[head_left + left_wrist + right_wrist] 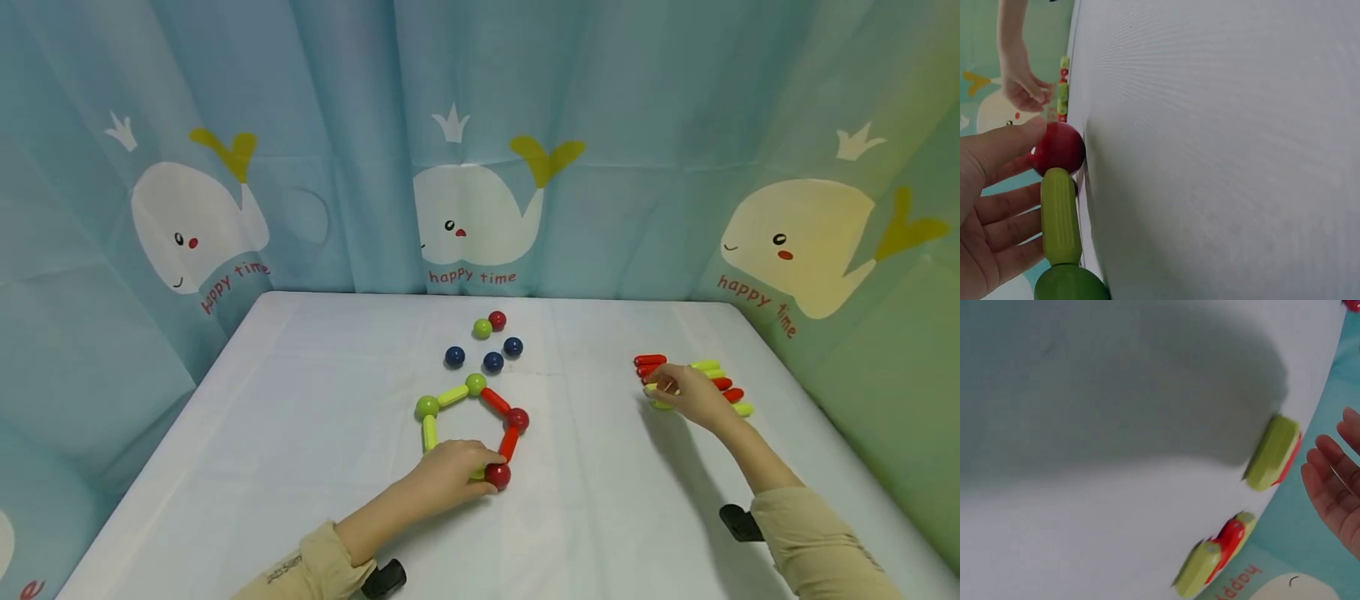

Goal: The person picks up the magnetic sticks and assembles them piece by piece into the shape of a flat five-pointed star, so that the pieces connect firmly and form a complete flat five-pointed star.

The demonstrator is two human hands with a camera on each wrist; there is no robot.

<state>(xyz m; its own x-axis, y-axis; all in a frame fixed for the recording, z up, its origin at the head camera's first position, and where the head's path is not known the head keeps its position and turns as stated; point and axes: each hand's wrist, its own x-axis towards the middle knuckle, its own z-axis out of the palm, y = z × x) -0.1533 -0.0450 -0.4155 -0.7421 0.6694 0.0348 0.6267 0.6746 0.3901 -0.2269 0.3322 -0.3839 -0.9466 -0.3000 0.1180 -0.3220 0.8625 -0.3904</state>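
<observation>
One glossy red ball (497,476) of a stick-and-ball ring (496,401) midway across the white table (300,417) seems steadied in the left hand's (453,471) pinch, while the right hand (696,398), fingers loosely parted at red and yellow-green rods (650,360) near the right edge, likely must pinch one.

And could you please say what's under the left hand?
A green stick peeks out beside a red ball; from above, the left hand hides the rest; its wrist view adds a green ball.

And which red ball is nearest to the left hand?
The frontmost red ball, pinched by the left hand; the middle red ball and the farthest red ball are untouched.
</observation>
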